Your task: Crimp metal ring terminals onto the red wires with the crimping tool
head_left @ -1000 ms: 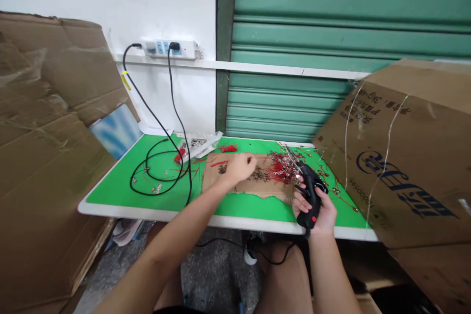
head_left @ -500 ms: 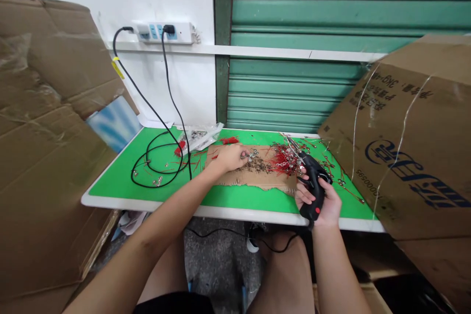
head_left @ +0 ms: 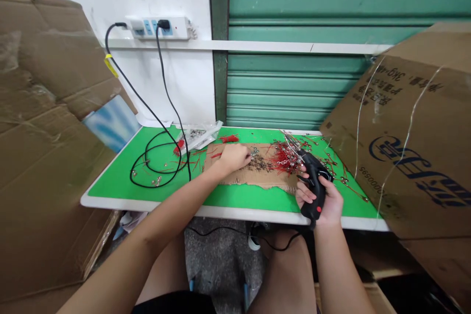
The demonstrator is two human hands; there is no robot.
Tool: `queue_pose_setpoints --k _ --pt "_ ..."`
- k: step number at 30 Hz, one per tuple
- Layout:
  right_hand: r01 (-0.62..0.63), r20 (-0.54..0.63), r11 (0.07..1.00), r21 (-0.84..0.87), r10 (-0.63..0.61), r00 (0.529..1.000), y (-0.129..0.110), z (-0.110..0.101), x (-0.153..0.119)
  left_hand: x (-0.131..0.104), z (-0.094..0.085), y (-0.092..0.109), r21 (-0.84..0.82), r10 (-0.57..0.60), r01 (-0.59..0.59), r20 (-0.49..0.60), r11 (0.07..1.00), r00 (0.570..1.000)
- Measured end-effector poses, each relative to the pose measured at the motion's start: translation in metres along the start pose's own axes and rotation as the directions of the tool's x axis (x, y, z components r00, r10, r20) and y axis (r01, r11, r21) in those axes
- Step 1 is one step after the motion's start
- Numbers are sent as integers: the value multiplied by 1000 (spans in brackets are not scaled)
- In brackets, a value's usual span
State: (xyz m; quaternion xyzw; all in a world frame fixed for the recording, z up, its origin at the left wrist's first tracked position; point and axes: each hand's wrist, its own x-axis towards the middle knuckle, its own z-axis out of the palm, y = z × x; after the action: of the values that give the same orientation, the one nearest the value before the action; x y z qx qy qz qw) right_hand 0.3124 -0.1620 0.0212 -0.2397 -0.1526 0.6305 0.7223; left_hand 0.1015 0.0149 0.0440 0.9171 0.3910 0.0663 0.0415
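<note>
Two bare hands share a green-covered worktop (head_left: 257, 201), the left hand (head_left: 235, 157) low over a cardboard sheet (head_left: 245, 177), the right hand (head_left: 331, 205) wrapped around the handle of a black tool (head_left: 313, 176). The left grip bunches at a cluster of silvery pieces (head_left: 254, 153) on the sheet; whether it pinches one cannot be told. The right grip holds the tool with its slim tip slanting away from the worker, a hold that seems to keep that end clear of the fingers. The sheet probably shields the surface beneath the scattered dark bits (head_left: 262, 163). A heap of red-stemmed pieces (head_left: 285, 162) lies between the left hand and the tool, crowding any direct path. Black cords (head_left: 134, 83) hang from a power strip (head_left: 180, 28) and loop across the worktop's left side, near a clear plastic bag (head_left: 209, 133). Large cardboard panels (head_left: 40, 167) hem in both sides.
</note>
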Motion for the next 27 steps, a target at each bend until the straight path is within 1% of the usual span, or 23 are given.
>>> queue_pose_setpoints --k 2,4,7,10,12,17,20,23,25,27 --pt "4 4 1000 -9 -3 1000 0 0 0 2 -1 1 21 5 -5 19 1000 1000" --pt "7 9 1000 -24 -7 1000 0 1 0 3 -3 0 28 16 -16 13 999 1000" --pt "9 9 999 -45 -8 1000 0 1 0 0 -5 -7 28 21 -20 -57 999 998" --pt "7 2 999 -50 -7 1000 -1 0 0 -11 -8 -16 28 0 4 -118 1000 993" --pt "8 -1 999 -51 -8 1000 -1 0 0 -21 -9 -22 37 1 3 -112 999 994" --pt "18 1 998 -66 -18 1000 -1 1 0 -44 -10 -30 47 69 -66 -55 997 996" --pt "18 -2 997 -76 -19 1000 -1 2 0 -52 -6 -29 22 38 -37 -64 999 997" --pt "14 -6 997 -78 -15 1000 -1 3 0 -57 -1 -28 -8 51 -51 -70 999 996" --pt "16 -8 997 -80 -16 1000 -1 3 0 -60 0 -28 -39 52 -56 -82 998 995" --pt "20 -8 996 -91 -21 1000 -1 3 0 -60 -1 -29 -81 23 -32 -107 996 994"
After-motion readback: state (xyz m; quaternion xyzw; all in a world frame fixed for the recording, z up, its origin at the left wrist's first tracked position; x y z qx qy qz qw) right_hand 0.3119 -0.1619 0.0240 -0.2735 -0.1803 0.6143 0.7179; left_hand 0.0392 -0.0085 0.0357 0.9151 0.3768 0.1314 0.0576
